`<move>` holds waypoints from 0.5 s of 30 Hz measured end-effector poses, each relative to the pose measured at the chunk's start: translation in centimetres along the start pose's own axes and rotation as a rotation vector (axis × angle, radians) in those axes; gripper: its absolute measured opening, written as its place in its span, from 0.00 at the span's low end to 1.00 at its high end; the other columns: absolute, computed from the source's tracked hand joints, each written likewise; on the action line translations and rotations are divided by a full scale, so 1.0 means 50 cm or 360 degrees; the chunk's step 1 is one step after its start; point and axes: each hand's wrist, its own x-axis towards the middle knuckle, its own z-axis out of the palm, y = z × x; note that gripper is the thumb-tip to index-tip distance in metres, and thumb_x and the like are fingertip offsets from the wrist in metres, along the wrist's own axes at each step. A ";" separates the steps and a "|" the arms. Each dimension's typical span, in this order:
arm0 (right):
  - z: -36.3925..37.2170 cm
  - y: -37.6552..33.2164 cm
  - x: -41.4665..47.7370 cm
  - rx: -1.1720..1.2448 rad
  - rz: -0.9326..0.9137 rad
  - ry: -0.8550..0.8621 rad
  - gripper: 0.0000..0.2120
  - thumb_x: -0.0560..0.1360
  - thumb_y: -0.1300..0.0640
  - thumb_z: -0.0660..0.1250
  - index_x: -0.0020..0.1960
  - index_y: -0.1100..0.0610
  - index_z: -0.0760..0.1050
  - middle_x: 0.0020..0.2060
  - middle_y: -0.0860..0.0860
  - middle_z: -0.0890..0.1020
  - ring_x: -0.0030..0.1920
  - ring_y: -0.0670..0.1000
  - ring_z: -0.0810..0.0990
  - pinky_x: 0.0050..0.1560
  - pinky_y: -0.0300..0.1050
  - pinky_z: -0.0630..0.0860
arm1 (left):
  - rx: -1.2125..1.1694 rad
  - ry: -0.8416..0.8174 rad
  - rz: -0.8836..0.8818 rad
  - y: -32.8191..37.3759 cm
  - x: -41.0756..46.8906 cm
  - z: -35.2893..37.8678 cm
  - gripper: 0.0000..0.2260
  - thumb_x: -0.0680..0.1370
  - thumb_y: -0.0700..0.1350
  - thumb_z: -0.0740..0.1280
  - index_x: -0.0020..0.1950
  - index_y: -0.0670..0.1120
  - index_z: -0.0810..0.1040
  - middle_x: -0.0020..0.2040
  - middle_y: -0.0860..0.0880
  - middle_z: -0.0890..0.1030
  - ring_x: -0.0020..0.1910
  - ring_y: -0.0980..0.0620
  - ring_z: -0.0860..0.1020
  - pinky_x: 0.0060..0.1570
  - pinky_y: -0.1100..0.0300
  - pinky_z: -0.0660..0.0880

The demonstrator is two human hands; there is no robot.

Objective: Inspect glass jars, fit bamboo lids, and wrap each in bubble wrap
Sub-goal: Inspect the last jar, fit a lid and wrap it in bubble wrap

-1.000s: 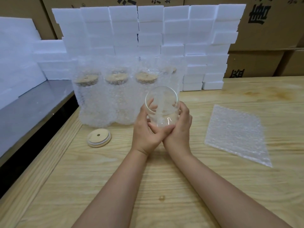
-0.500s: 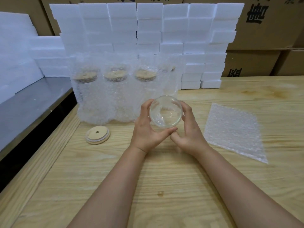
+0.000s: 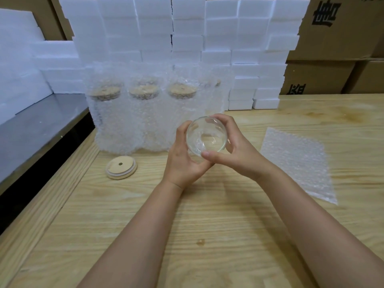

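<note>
Both hands, left hand (image 3: 182, 161) and right hand (image 3: 234, 150), are cradling the glass jar (image 3: 205, 136) with curled fingers above the table's middle, tilting its mouth toward the eyes, seemingly for inspection.

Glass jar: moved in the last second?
Yes: the glass jar tipped mouth-first toward the camera and sits lower against the wrapped jars behind it.

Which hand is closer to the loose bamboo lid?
Left. The left hand grips the glass jar just right of the bamboo lid; the right hand holds the jar's other side, farther off.
</note>
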 end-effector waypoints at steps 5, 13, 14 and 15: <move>-0.013 -0.044 0.011 -0.0391 0.0117 0.0074 0.34 0.60 0.42 0.80 0.59 0.42 0.65 0.52 0.36 0.75 0.51 0.34 0.75 0.46 0.28 0.71 | 0.0096 -0.0019 0.0011 0.003 -0.002 0.002 0.37 0.64 0.56 0.75 0.68 0.49 0.63 0.57 0.79 0.67 0.56 0.71 0.72 0.53 0.68 0.73; 0.039 -0.070 0.022 -0.0343 0.0229 0.0598 0.22 0.67 0.41 0.74 0.50 0.51 0.69 0.44 0.45 0.77 0.44 0.44 0.77 0.36 0.36 0.71 | 0.0158 -0.0044 -0.0006 0.018 -0.005 0.002 0.39 0.64 0.55 0.78 0.69 0.50 0.63 0.58 0.61 0.74 0.56 0.60 0.77 0.53 0.60 0.76; 0.040 -0.071 0.022 -0.0304 0.0224 0.0627 0.19 0.70 0.41 0.72 0.49 0.52 0.70 0.42 0.46 0.78 0.43 0.44 0.77 0.36 0.35 0.71 | 0.0158 -0.0046 -0.0005 0.020 -0.006 0.001 0.38 0.64 0.56 0.78 0.68 0.54 0.61 0.57 0.59 0.76 0.54 0.59 0.78 0.51 0.62 0.77; 0.039 -0.071 0.023 -0.0273 0.0217 0.0641 0.17 0.72 0.41 0.69 0.48 0.54 0.71 0.41 0.46 0.78 0.41 0.44 0.77 0.34 0.33 0.70 | 0.0158 -0.0043 0.0004 0.022 -0.006 0.001 0.38 0.64 0.57 0.77 0.68 0.56 0.61 0.57 0.59 0.77 0.54 0.60 0.78 0.50 0.63 0.77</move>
